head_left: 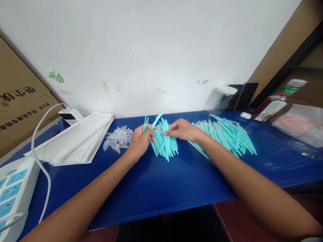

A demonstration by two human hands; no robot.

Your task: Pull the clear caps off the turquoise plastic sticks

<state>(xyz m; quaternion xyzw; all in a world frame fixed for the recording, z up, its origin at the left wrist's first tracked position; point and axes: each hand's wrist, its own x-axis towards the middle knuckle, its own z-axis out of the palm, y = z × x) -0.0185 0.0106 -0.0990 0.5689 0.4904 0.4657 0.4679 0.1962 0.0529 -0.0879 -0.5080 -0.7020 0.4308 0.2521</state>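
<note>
The worktop [161,191] carries several groups of loose items, kept apart from one another, presumably so that each kind can be reached without mixing. The left hand [141,141] is closed on a few turquoise sticks [145,125], gripped between thumb and fingers with their ends projecting upward and fanned; this grip probably leaves the ends free and the sticks distinguishable. The right hand [183,130] has thumb and fingertips brought together on a single stick [168,146] at the front of the middle pile [157,143], apparently held near its upper end so that its length hangs clear of the fingers. The middle pile lies between the two hands, midway along the worktop and nearer its back edge, a position that suits both arms. A larger pile [232,136] of the same sticks lies toward the right end, partly behind the right forearm. Left of the left hand lie small translucent pieces [118,138] in a loose heap, near the back edge. Beyond them, toward the left end, white bags [80,141] are stacked flat and slightly fanned, which likely makes single ones easier to lift.
</note>
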